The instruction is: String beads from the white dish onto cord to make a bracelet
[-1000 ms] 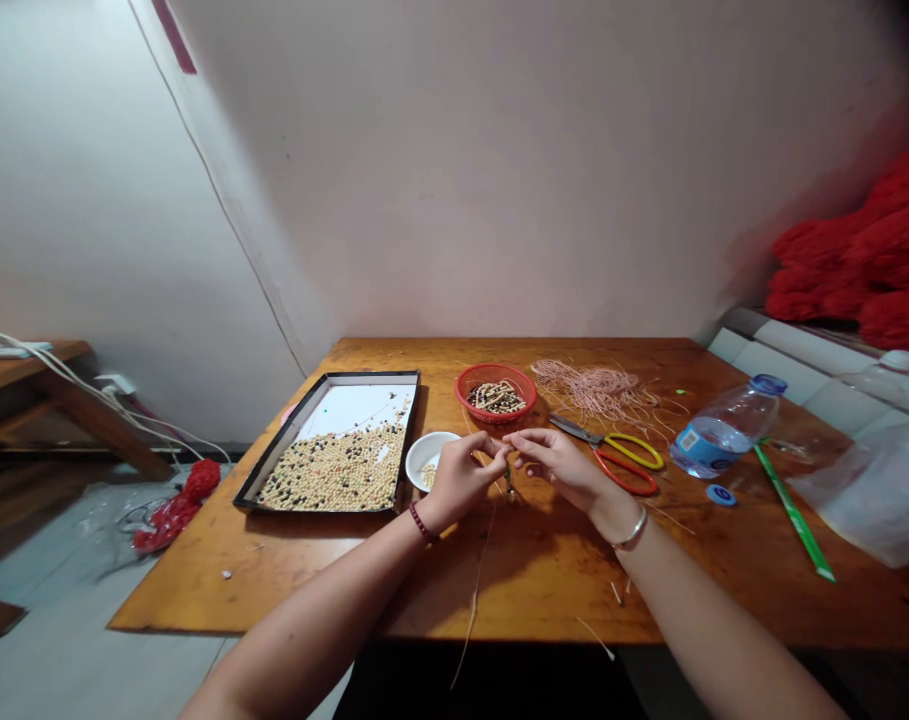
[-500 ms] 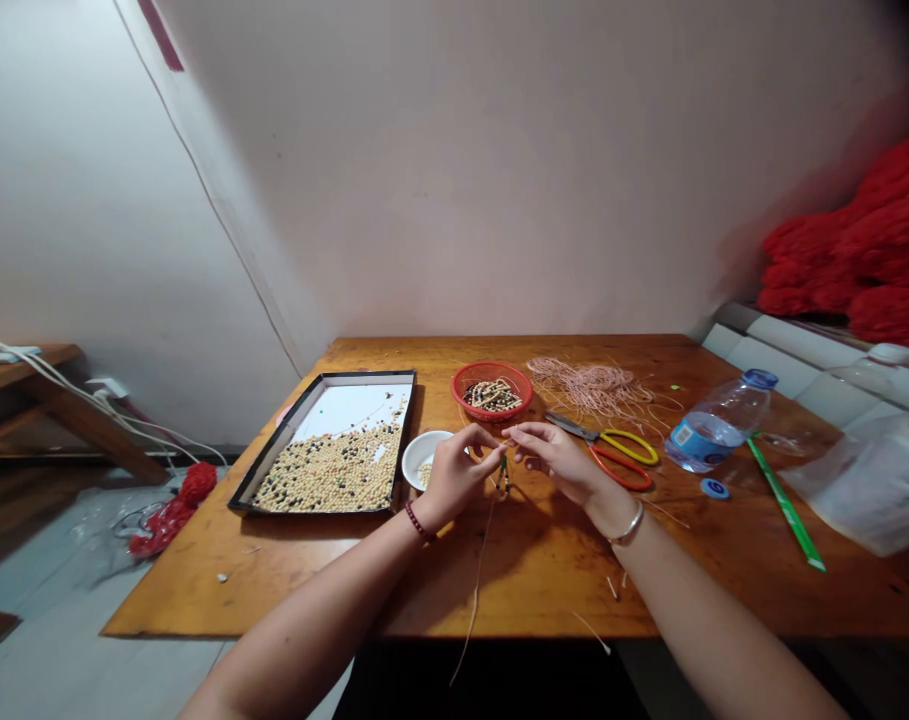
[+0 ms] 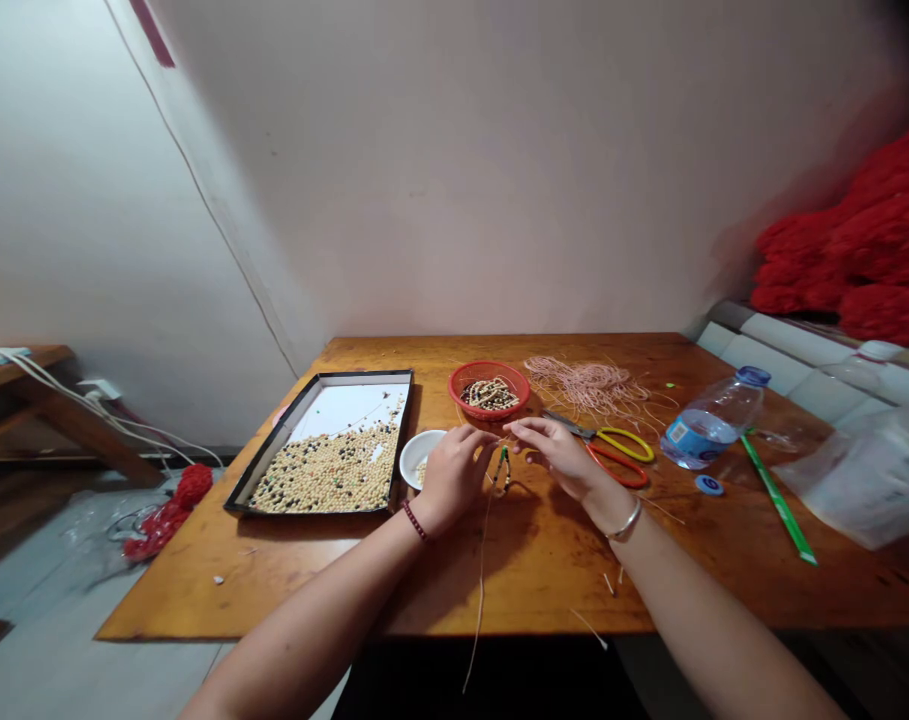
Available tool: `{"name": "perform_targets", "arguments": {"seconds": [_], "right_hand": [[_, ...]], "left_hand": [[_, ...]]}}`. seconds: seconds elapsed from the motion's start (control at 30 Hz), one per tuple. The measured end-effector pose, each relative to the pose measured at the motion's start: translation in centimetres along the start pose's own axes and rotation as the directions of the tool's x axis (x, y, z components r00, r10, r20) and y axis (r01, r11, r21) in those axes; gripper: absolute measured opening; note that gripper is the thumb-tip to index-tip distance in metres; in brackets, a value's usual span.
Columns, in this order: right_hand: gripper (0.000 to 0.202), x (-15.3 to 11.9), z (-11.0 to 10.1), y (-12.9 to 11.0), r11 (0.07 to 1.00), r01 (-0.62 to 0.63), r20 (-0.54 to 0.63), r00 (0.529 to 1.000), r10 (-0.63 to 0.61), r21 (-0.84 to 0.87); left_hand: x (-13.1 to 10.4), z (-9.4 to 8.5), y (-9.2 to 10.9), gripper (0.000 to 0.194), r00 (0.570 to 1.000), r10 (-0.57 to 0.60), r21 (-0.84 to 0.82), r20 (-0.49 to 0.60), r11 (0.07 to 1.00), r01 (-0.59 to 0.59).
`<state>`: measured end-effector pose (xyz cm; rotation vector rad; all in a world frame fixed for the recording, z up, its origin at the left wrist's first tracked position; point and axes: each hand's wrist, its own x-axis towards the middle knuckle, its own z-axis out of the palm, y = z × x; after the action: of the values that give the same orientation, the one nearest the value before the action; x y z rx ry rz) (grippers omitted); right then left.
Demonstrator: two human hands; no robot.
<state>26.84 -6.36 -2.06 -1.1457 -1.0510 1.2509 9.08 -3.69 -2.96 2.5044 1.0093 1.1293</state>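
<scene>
My left hand [image 3: 458, 468] and my right hand [image 3: 555, 452] meet above the middle of the table, both with fingertips pinched on a thin pale cord [image 3: 482, 570]. One end of the cord trails down past the table's front edge. A small beaded loop [image 3: 503, 472] with green, dark and pale beads hangs just below my fingers. Behind my left hand a white bowl [image 3: 416, 455] with pale beads is partly hidden. Beyond the hands stands a red basket [image 3: 527, 385] with strung beads in it.
At left lies a black-edged tray [image 3: 233, 500] of loose beads. Scissors [image 3: 623, 442] and a tangle of pink cord [image 3: 589, 388] lie right of the basket. Farther right are a water bottle [image 3: 713, 425], its blue cap [image 3: 710, 485], a green strip [image 3: 780, 500] and a plastic bag [image 3: 866, 480].
My left fingers have closed in more tightly by the cord, and its hanging end has swung slightly right. The whole view has shifted a little.
</scene>
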Motion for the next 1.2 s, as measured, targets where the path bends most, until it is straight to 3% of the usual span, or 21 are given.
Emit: {"name": "perform_targets", "arguments": {"seconds": [0.1, 0.37, 0.63, 0.93, 1.2], "right_hand": [[0.025, 0.0, 0.0, -0.1, 1.000, 0.003, -0.007, 1.000, -0.003, -0.015], [0.026, 0.4, -0.4, 0.4, 0.999, 0.015, -0.047, 0.999, -0.013, 0.049], [0.040, 1.7, -0.2, 2.0, 1.000, 0.029, -0.083, 0.996, -0.030, -0.006], [0.045, 2.5, -0.3, 3.2, 0.957, 0.229, -0.065, 0.968, -0.243, -0.177], [0.046, 1.4, 0.6, 2.4, 0.998, -0.002, 0.104, 0.995, -0.004, 0.058]], "left_hand": [[0.0, -0.1, 0.4, 0.018, 0.999, -0.050, -0.011, 0.001, 0.999, 0.050], [0.6, 0.0, 0.3, 0.024, 0.970, -0.240, -0.359, 0.042, 0.902, 0.239], [0.4, -0.4, 0.6, 0.030, 0.954, -0.301, -0.421, -0.009, 0.866, 0.270], [0.4, -0.2, 0.7, 0.026, 0.969, -0.245, -0.428, -0.013, 0.878, 0.216], [0.4, -0.2, 0.8, 0.027, 0.965, -0.262, -0.419, -0.005, 0.877, 0.236]]}}
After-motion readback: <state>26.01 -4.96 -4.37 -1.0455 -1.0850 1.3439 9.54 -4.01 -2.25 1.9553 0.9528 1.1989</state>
